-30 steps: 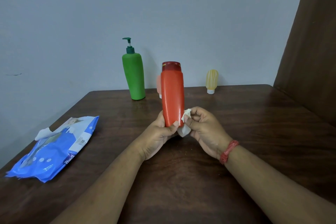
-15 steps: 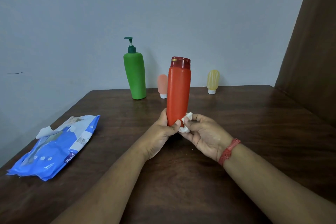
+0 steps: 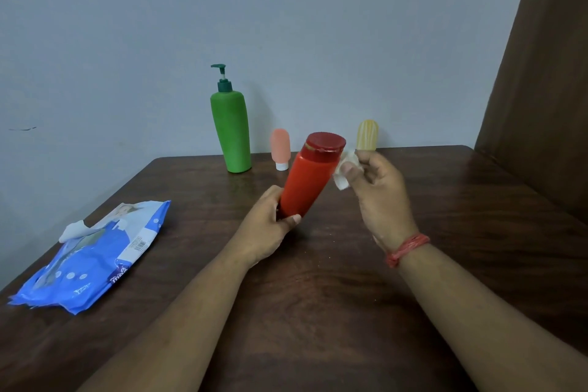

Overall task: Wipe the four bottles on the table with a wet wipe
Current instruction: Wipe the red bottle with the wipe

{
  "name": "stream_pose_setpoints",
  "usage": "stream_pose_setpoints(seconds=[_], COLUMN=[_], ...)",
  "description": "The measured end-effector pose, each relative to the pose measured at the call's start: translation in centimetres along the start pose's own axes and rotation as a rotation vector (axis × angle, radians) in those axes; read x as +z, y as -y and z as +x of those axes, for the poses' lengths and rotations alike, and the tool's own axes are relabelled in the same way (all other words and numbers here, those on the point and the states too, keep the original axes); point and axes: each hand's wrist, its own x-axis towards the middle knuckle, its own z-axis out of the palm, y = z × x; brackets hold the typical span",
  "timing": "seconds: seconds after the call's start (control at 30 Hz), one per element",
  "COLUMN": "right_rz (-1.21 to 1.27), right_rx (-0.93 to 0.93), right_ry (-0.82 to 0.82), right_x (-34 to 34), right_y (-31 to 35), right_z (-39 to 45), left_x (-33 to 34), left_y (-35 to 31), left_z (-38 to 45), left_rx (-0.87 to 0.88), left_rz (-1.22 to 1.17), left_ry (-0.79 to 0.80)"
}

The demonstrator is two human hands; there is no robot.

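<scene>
While the left hand (image 3: pixel 267 226) grips the red bottle (image 3: pixel 307 183) by its base, smooth plastic looks slippery; the right hand (image 3: pixel 378 197) pinches the wipe (image 3: pixel 345 169) beside its cap.

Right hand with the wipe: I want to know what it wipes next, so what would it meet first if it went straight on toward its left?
Most likely the red bottle: the right hand pinches the wet wipe just beside its cap end, which the left hand tilts toward it. Depth between them is unclear.
</scene>
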Motion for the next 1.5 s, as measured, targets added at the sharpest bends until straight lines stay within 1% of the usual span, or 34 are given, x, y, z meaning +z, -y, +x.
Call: stream_pose_setpoints(seconds=[0.17,0.23,0.3,0.4,0.53,0.6,0.7,0.83,0.93,1.0,1.1,1.2,1.37,1.43,1.5], right_rz=[-0.092,-0.153,-0.253,-0.405,-0.559,-0.609,-0.639,-0.56,-0.479,-0.428,-0.39,-0.411,-0.505,-0.478,-0.392], right_rx=[-0.376,-0.501,-0.583,-0.651,-0.817,-0.853,-0.896,-0.9,-0.797,-0.67,-0.524,-0.497,-0.508,-0.477,-0.392], right_ry=[-0.14,-0.153,-0.077,0.065,0.141,0.18,0.146,0.007,-0.091,-0.107,-0.067,-0.063,-0.215,-0.242,-0.263], right_x=[-0.6,-0.7,-1.0,-1.3,-0.8,-0.6,-0.8,-0.4,-0.4,-0.7,-0.8,-0.6,-0.9,-0.9,-1.0], right_y=[1.3,1.9,2.1,2.0,1.8,1.7,1.5,2.0,2.0,1.9,1.5,1.3,1.2,0.9,0.9], right_z=[-0.2,-0.3,-0.2,0.0,0.0,0.1,0.1,-0.3,-0.4,-0.2,0.0,0.1,0.5,0.7,0.8], left_x=[0.1,0.1,0.2,0.5,0.4,0.4,0.4,0.3,0.2,0.2,0.0,-0.1,-0.1,0.0,0.0], left_y=[-0.3,-0.2,0.0,0.3,0.4,0.5,0.6,0.6,0.6,0.4,0.2,0.3,0.6,0.5,0.5], left_z=[-0.1,-0.1,0.1,0.3,0.4,0.4,0.5,0.5,0.4,0.4,0.3,0.4,0.4,0.5,0.5], left_rx=[0.009,0.007,0.029,0.056,0.046,0.031,0.023,0.036,0.056,0.064,0.053,0.033,0.03,0.038,0.035], left_rz=[0.057,0.065,0.106,0.161,0.169,0.155,0.152,0.156,0.168,0.172,0.176,0.163,0.145,0.144,0.147], left_ry=[0.028,0.043,0.059,0.072,0.097,0.108,0.115,0.116,0.115,0.124,0.139,0.143,0.145,0.144,0.143])
